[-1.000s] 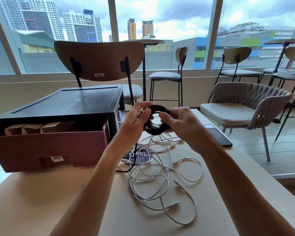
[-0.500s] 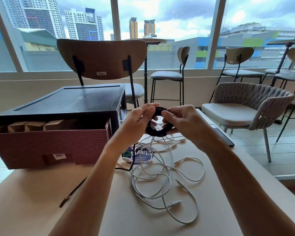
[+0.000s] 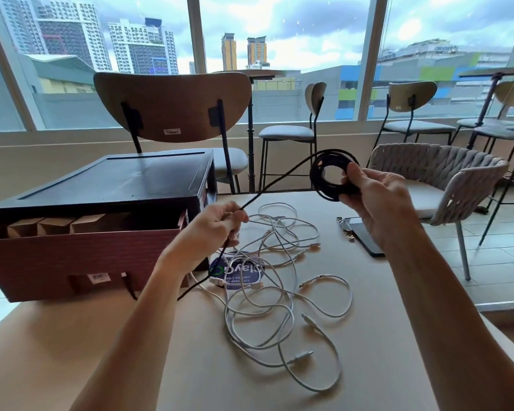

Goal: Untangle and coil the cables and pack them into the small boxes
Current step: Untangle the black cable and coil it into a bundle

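Far left edge of the beige tabletop: a red-brown cardboard box w/ a black flat lid resting over it and small brown kraft boxes lined up inside. This cable isn't in any of them yet.

My left hand is curled round the loose tail of the thin black cable, pinching it above mid-tabletop. Below the fist the tail drops toward the box front.

Under & right of that hand, the tangled white cables sprawl across the centre, partly over a round blue sticker.

The tail runs fairly taut up-right to the black wound coil, held in the air by my right hand, thumb & fingers clamped on its lower rim. A flat dark phone lies toward the right edge.

Risks, imo:
- Pulling too hard w/ the left could tug loops off the coil.
- The trailing end could snag the white tangle & drag it along.
- A slack right grip could let the coil spring open, esp. while feeding the next loop.
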A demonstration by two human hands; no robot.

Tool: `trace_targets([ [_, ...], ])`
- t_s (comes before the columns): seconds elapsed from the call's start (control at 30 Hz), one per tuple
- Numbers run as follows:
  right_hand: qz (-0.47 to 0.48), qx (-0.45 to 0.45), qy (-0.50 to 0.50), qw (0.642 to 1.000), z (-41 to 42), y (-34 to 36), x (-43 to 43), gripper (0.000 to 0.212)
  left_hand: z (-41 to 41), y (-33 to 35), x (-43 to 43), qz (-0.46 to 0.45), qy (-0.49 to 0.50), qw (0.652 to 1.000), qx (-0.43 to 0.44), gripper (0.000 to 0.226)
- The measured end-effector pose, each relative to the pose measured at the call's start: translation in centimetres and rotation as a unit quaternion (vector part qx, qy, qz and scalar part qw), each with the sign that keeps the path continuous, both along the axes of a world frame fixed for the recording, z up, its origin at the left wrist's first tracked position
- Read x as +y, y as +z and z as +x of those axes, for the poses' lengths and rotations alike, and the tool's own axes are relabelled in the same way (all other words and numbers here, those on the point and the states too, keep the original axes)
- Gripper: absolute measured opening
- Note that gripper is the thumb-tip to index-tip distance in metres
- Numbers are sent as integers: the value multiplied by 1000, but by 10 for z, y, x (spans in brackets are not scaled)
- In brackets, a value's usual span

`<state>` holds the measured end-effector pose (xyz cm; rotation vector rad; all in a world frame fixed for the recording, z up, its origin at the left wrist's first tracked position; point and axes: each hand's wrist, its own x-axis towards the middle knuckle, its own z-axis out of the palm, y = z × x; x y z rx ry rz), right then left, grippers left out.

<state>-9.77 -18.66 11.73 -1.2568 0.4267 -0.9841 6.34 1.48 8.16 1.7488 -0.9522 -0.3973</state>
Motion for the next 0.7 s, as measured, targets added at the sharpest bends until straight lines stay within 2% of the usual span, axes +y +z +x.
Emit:
trace_targets([
  [0.1, 101, -57, -22, 993, -4, -2, -10, 16, 5, 5, 7, 3, 20, 1000, -11, 20],
  [0.2, 202, -114, -62, 971, -8, -3, -18, 13, 11, 9, 14, 24, 45, 998, -44, 19],
  [0.33, 224, -137, -100, 960, -8, -6, -20, 16, 19, 12, 23, 51, 62, 992, -93, 13],
  [0.5, 285, -186, -129, 931, -11, -4, -17, 17, 13, 17, 24, 152, 80, 955, -242, 15],
  [0.6, 299, -210, -138, 920, -14, -2, -18, 16, 12, 14, 23, 174, 90, 946, -257, 13],
  [0.7, 273, -199, -125, 933, -9, -3, -13, 18, 8, 10, 18, 172, 89, 945, -264, 14],
])
